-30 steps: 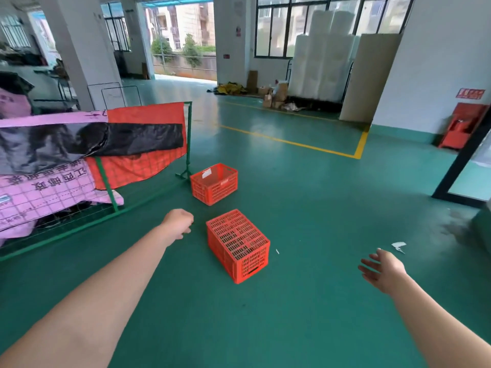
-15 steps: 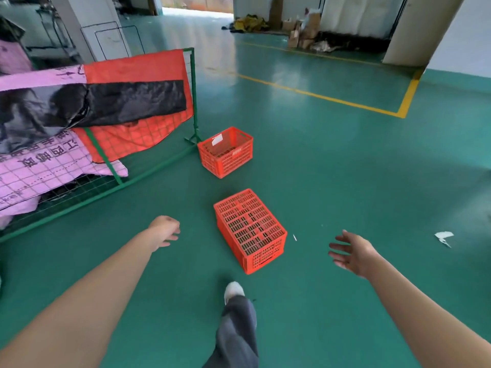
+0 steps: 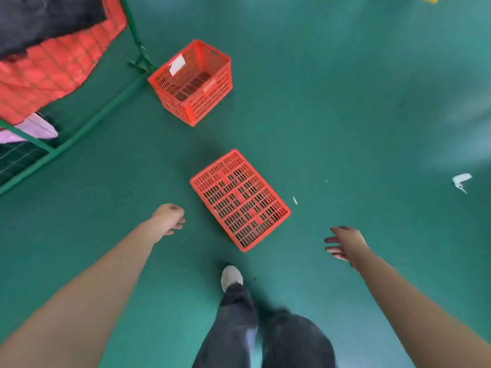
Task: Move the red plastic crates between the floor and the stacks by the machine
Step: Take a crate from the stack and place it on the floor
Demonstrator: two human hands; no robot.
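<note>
- The green floor [image 3: 345, 102] filled the view, and motion blur smeared its right side.
- A green fence [image 3: 101, 112] ran along the upper left and was cut off by the frame edge. A red sheet [image 3: 53, 67] and a black sheet [image 3: 39, 19] hung over it, both cropped. What lay behind the mesh could not be made out.
- Dark trousers [image 3: 265, 335] rose from the bottom edge, blurred. Only one white shoe [image 3: 231, 277] showed, planted just short of the near crate; the other foot was hidden.
- Both bare forearms reached in from the bottom corners, with the elbows out of frame.
- The near crate [image 3: 239, 200] lay upside down on the floor at centre, slotted base up, so its inside was hidden. It sat between the two hands and neither touched it.
- The far crate [image 3: 191, 83] stood upright on the floor just beside the fence's foot, well apart from the near crate. A white label [image 3: 176, 65] sat on its inner wall, its print too blurred to read.
- The left hand [image 3: 170, 219] hovered to the left of the near crate with its fingers loosely curled and holding nothing. The fingertips were partly tucked from sight.
- The right hand [image 3: 345, 245] hung to the crate's right, fingers spread and empty.
- A white scrap [image 3: 461, 181] lay on the floor at the far right, too blurred to identify.
</note>
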